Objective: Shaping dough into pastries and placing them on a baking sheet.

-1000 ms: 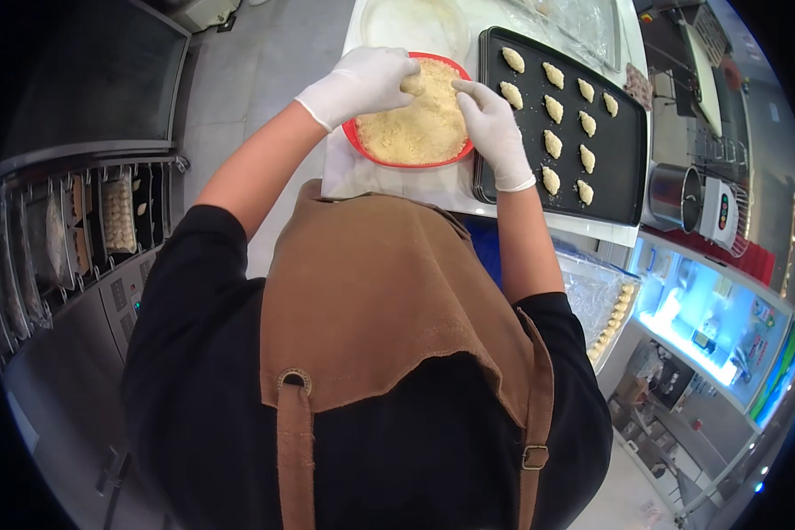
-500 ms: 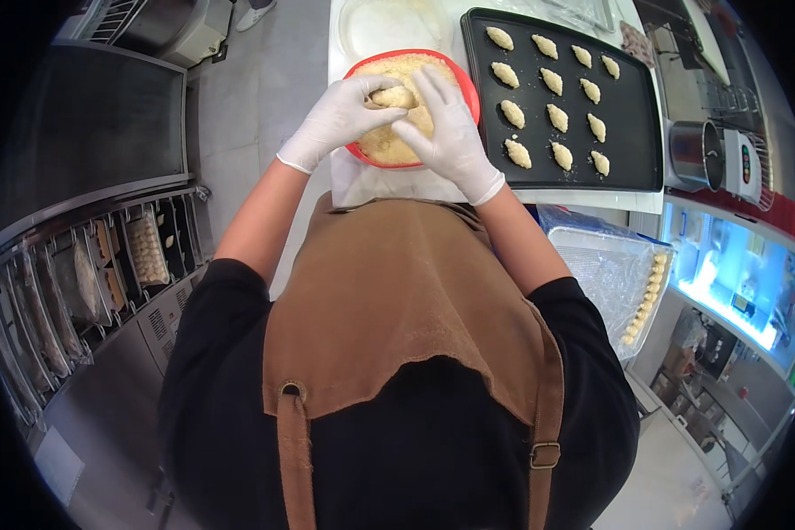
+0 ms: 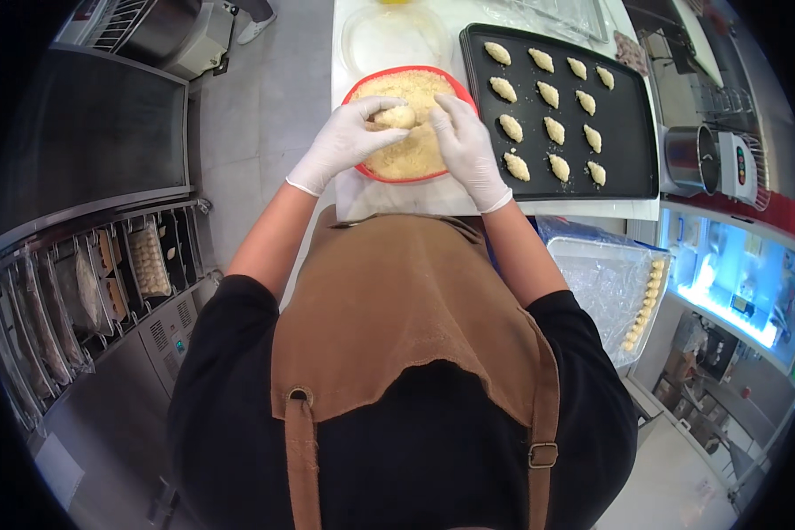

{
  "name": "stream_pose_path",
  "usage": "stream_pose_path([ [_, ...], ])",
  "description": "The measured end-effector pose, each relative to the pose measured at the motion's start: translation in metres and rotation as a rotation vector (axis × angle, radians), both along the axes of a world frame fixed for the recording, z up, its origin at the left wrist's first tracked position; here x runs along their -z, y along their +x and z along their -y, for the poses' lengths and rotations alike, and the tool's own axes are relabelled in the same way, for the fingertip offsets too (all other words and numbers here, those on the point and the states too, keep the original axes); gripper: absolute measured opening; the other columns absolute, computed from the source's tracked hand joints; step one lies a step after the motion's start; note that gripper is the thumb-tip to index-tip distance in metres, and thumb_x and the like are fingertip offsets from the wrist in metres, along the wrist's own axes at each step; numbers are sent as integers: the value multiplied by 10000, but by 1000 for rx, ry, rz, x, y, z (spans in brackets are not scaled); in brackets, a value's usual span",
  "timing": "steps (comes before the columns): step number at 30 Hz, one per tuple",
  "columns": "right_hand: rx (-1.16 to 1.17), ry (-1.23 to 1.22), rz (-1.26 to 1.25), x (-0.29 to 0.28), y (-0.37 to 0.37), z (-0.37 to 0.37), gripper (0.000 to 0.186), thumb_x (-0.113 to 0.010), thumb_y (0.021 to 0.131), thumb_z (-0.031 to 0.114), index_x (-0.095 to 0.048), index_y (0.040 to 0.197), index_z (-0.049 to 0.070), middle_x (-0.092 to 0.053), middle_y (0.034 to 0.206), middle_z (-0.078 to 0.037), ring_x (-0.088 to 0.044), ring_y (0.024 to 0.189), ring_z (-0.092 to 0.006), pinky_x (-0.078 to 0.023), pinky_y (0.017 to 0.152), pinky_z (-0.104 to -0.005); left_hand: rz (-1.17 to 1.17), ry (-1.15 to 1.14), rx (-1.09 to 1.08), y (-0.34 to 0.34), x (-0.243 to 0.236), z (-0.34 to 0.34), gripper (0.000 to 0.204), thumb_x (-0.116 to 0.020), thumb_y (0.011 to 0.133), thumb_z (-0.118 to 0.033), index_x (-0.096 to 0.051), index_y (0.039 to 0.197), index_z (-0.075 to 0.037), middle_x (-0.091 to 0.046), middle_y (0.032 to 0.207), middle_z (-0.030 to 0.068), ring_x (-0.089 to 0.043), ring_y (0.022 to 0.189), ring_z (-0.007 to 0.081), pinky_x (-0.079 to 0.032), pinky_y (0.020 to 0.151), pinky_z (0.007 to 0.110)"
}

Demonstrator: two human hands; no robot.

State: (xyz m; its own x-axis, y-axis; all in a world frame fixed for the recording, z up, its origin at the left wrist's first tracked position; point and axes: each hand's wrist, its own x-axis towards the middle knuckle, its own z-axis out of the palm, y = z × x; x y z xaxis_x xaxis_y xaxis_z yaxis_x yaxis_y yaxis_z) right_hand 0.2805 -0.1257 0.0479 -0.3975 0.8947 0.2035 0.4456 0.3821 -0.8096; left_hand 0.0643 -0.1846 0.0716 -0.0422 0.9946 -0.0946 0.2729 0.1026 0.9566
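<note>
My gloved left hand (image 3: 349, 141) holds a crumb-coated dough piece (image 3: 396, 117) between thumb and fingers, above a red-rimmed bowl (image 3: 368, 79). Pale yellow crumbs (image 3: 406, 161) fill the bowl. Over the bowl's right side, my gloved right hand (image 3: 470, 152) is open, fingers stretched toward the crumbs and apart from the dough piece. To the right, a black baking tray (image 3: 623, 132) bears several pointed, crumb-coated dough pieces (image 3: 555, 131) in rows.
A clear round lid or dish (image 3: 393, 40) lies behind the bowl on the white table (image 3: 353, 199). Below the table's right side sits a plastic-covered tray (image 3: 592, 274) with a row of small dough balls (image 3: 647, 305). A rack of trays (image 3: 88, 283) stands at left.
My right hand has drawn back a little from the dough piece. The left hand still holds it over the bowl. The whole view has shifted slightly.
</note>
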Motion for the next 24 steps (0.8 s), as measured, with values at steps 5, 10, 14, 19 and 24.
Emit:
stream_pose_path([
  [5,60,-130,-7,-23,7,-20,239,-725,1000,128,-754,1166,-42,-791,1036,-142,-729,838,-248,-594,793,-344,-153,186,15,-2,27,-5,431,-841,878,-133,-746,1273,11,-794,1201,114,-747,1051,206,-594,943,303],
  [10,-16,258,17,-20,-9,-60,246,-705,1027,224,-798,1069,0,-789,947,-56,-681,820,-173,-531,719,-278,-198,256,0,-4,37,-4,399,-826,875,-150,-755,1237,3,-794,1165,126,-752,997,256,-595,913,337],
  [14,-196,-391,193,-65,-52,-104,431,-693,1040,360,-759,1261,-4,-772,1153,-114,-684,989,-169,-538,858,-261,-188,255,55,-11,49,1,350,-812,879,-225,-764,1163,-26,-785,1085,111,-732,946,292,-570,861,363],
  [19,-153,-492,-315,-35,-159,-198,561,-705,1036,360,-628,1475,20,-644,1408,-128,-603,1200,-253,-491,1058,-373,-322,454,71,-4,41,-10,314,-814,889,-228,-762,1140,-47,-776,1043,104,-716,922,297,-553,859,366],
  [24,138,-483,-779,-36,-271,-238,303,-755,1015,337,-702,1147,70,-686,1095,-60,-631,1022,-165,-486,867,-252,-311,500,18,-14,46,-1,326,-827,883,-227,-760,1149,-52,-774,1035,97,-711,928,293,-548,887,369],
])
